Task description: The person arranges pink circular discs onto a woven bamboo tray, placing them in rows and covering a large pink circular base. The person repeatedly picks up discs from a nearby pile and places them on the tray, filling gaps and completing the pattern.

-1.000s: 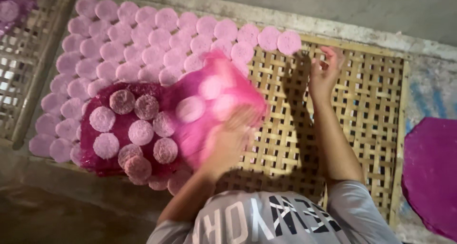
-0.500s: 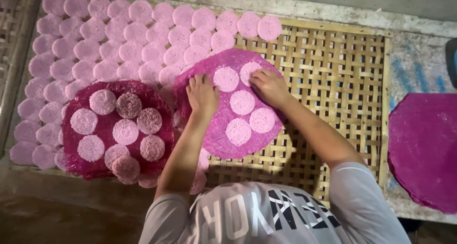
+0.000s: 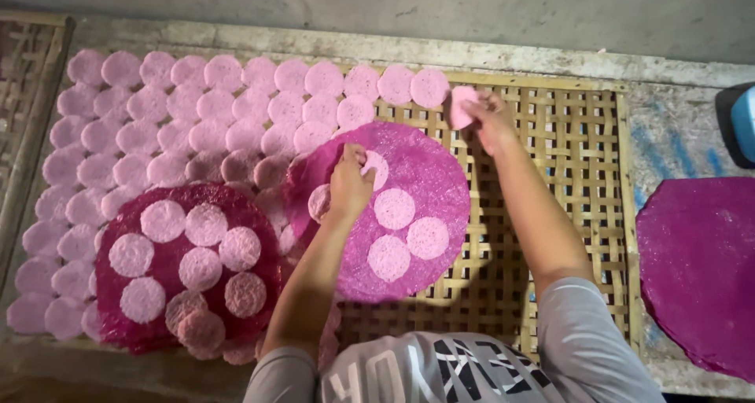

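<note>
A bright magenta round sheet [image 3: 429,175] lies on a woven bamboo tray [image 3: 566,175] with a few pale pink discs [image 3: 394,208] on it. My left hand [image 3: 350,184] rests on this sheet, its fingers pinching the edge of one pink disc. My right hand [image 3: 487,116] is at the far side of the tray and holds a pink disc [image 3: 460,108] beside the last disc of the top row [image 3: 429,87]. Rows of overlapping pink discs [image 3: 181,112] cover the tray's left half.
A darker magenta sheet [image 3: 169,293] with several pale discs lies at the near left, over the rows. Another magenta sheet [image 3: 700,269] lies on the concrete ledge at the right, below a blue object [image 3: 743,120]. A second bamboo tray [image 3: 23,96] adjoins on the left.
The bright sheet was laid flat on the tray. My right hand has lifted a disc off it and carried it to the end of the top row. My left hand shifted onto another disc.
</note>
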